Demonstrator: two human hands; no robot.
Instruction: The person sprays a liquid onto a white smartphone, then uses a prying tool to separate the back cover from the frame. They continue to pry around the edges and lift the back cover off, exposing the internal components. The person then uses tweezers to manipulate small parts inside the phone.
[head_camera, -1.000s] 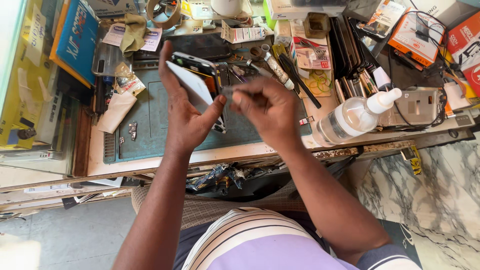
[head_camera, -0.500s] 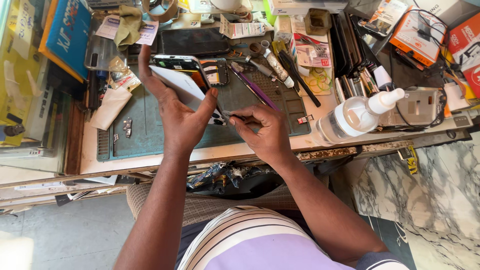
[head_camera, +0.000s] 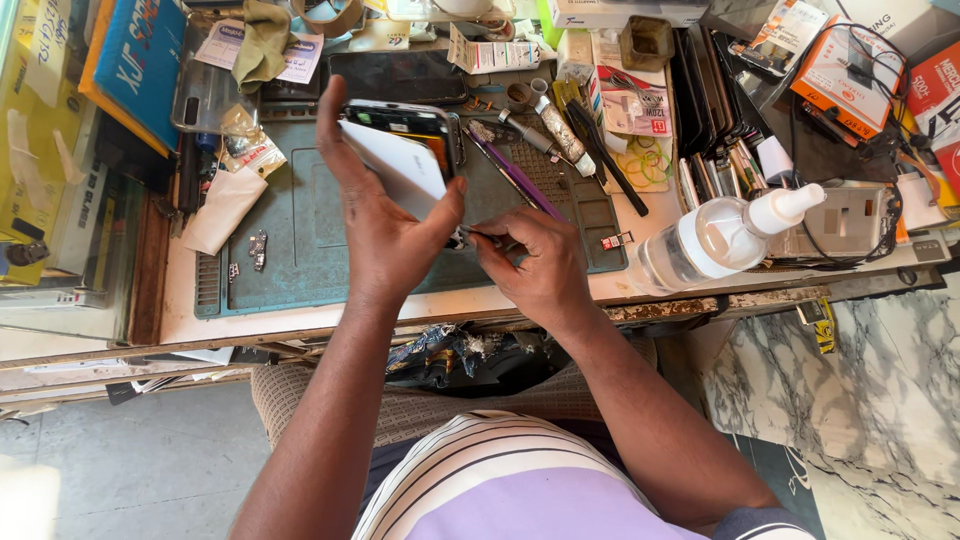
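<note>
At frame centre, an opened phone (head_camera: 405, 150) was gripped by the left hand (head_camera: 385, 225) while a thin tool (head_camera: 480, 234) was pinched by the right hand (head_camera: 530, 265), apparently prying; steady, gentle leverage seemed needed.

Left hand (head_camera: 385, 225) covers the lower part of the phone (head_camera: 405, 150) — its bottom edge is hidden. Tool tip under the right hand (head_camera: 530, 265) too small to identify. Boxes (head_camera: 870, 60) top right cut off by the frame edge.

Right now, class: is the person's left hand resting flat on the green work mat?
No: the left hand is raised above the green work mat, gripping an opened phone upright.
</note>
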